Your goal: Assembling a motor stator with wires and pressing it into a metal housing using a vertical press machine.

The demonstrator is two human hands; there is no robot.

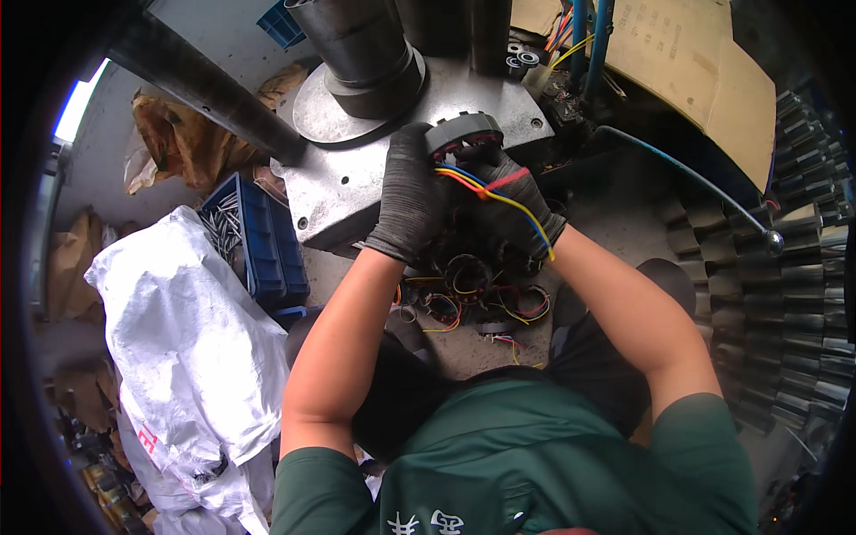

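Note:
A dark grey motor stator point(465, 132), a slotted ring with red windings, is held up between my gloved hands above the front edge of a metal press plate point(357, 192). My left hand point(408, 198) wraps its left side, while my right hand point(526, 203) grips it from below on the right. Yellow, blue and red lead wires point(499, 198) hang from the stator across my right glove. A red tie or sleeve point(508, 180) crosses these wires. My fingertips are partly hidden behind the ring. Below my hands, several more wired stators point(468, 274) lie in a heap on the floor.
A thick steel cylinder point(357, 45) and slanting post point(209, 85) stand over the plate. At left are a blue bin point(276, 250) of metal pins and a white sack point(192, 330). A ball-ended lever point(695, 174), cardboard point(695, 71) and stacked metal parts point(794, 294) flank the right.

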